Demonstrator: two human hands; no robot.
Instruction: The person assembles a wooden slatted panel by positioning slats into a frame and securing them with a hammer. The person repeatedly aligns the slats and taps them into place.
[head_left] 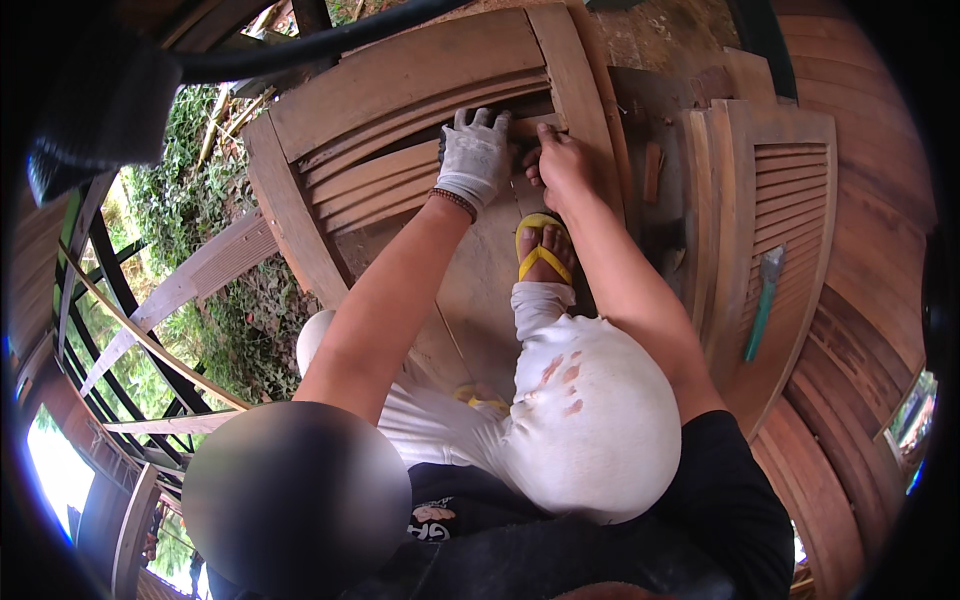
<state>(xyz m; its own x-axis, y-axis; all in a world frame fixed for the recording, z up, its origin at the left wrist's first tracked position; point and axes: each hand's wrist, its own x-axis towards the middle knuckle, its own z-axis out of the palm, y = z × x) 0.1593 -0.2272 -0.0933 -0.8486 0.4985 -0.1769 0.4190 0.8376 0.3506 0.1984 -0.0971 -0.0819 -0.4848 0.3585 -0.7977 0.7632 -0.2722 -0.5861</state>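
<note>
A wooden louvered panel [410, 75] lies in front of me, with several slats set between its side rails. My left hand [473, 160], in a pale work glove, has its fingers hooked over a wooden slat [385, 175] beside a dark gap. At the right end of the slats, close to the right side rail [580, 90], my bare right hand [562, 168] is closed, its thumb against the slat's end. What lies under its curled fingers is partly hidden.
My foot in a yellow flip-flop [545, 250] rests just below the hands. A second louvered panel [790, 180] stands at the right, a green-handled brush-like tool [765, 305] lying on it. A small wood piece [652, 172] sits between the panels. Greenery [190, 160] shows at the left.
</note>
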